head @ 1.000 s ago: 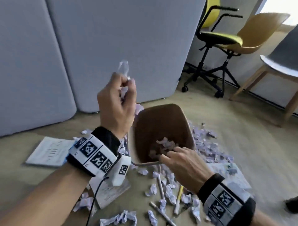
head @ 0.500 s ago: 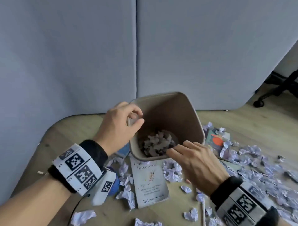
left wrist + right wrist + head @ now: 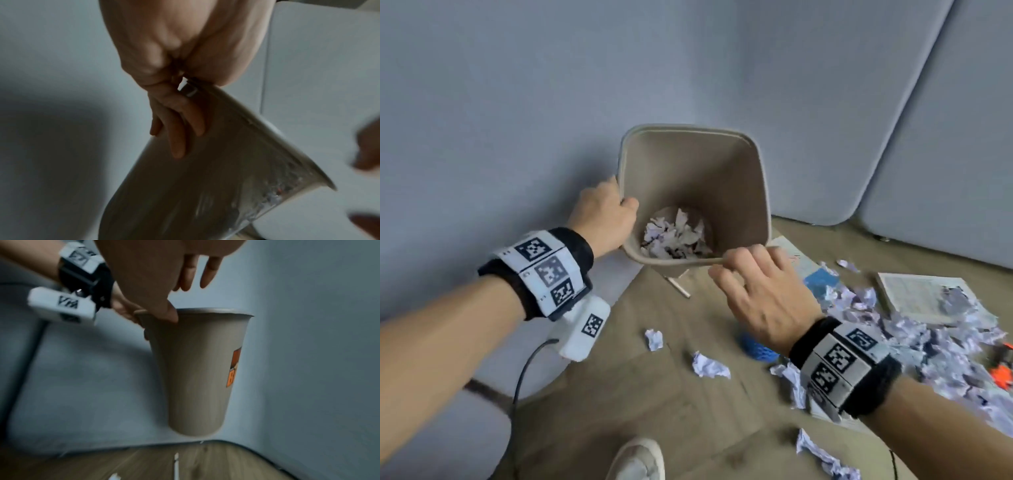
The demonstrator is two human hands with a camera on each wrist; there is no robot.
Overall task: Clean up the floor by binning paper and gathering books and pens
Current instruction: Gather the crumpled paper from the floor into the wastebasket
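A tan bin (image 3: 688, 129) hangs tilted just off the floor, with crumpled paper (image 3: 674, 236) in its bottom. My left hand (image 3: 602, 216) grips its left rim, thumb inside and fingers (image 3: 179, 129) down the outer wall of the bin (image 3: 185, 194). My right hand (image 3: 760, 291) pinches the near rim, its thumb (image 3: 166, 311) lying on the outside of the bin (image 3: 197, 369). Loose paper balls (image 3: 710, 365) lie on the floor below. A heap of paper (image 3: 928, 335) lies to the right, partly over an open book (image 3: 924, 298). A pen (image 3: 679, 287) pokes out under the bin.
Grey partition panels (image 3: 517, 102) stand close behind and left of the bin. A blue book (image 3: 820, 281), a blue mesh object (image 3: 756, 349) and something orange (image 3: 1001, 373) lie on the wooden floor. My shoe (image 3: 637, 459) is at the bottom edge.
A second ago my left hand held a paper ball above the bin. It came down without the paper and now grips the left rim. The right hand stayed on the near rim.
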